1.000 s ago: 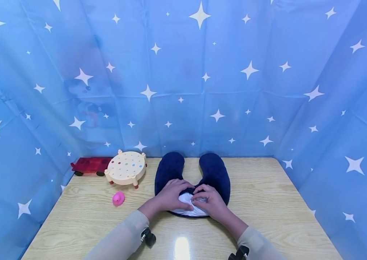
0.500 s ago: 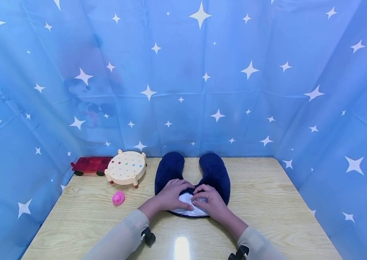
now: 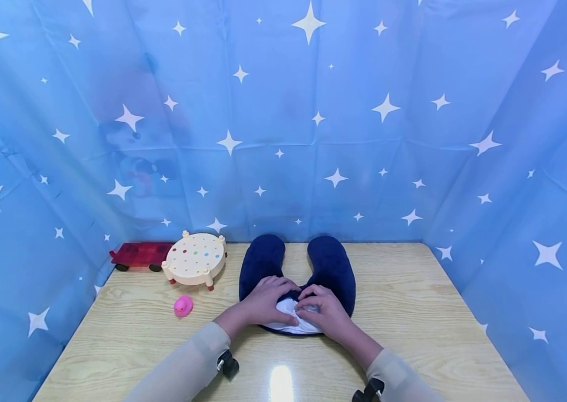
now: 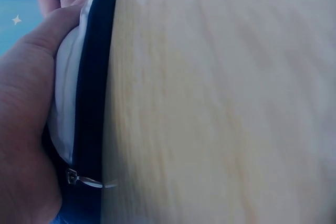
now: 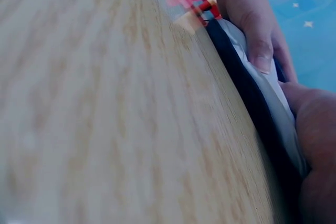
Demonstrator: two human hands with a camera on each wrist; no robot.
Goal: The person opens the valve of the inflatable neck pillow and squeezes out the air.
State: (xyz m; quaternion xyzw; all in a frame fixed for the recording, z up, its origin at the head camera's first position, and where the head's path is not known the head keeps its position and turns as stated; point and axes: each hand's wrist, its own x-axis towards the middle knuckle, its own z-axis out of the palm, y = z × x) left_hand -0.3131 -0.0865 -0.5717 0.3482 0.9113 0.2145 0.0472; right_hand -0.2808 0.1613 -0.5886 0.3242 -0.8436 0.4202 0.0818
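A navy U-shaped neck pillow (image 3: 261,258) lies on the table, its two arms pointing away from me. Along its near curve the zipped cover is open, and a white inner (image 3: 287,307) shows through. My left hand (image 3: 265,304) holds the left part of this opening, thumb laid on the white inner. From the right, my right hand (image 3: 328,315) grips the cover and inner with bent fingers; its fingertips are partly hidden. In the left wrist view a zipper pull (image 4: 88,182) hangs at one end of the opening, below the left thumb.
At the back left, a cream round toy stool (image 3: 195,259) with coloured dots stands beside a red toy wagon (image 3: 142,255). A pink rubber duck (image 3: 183,306) sits in front of them. A blue star-patterned curtain (image 3: 283,184) borders the wooden table (image 3: 414,312).
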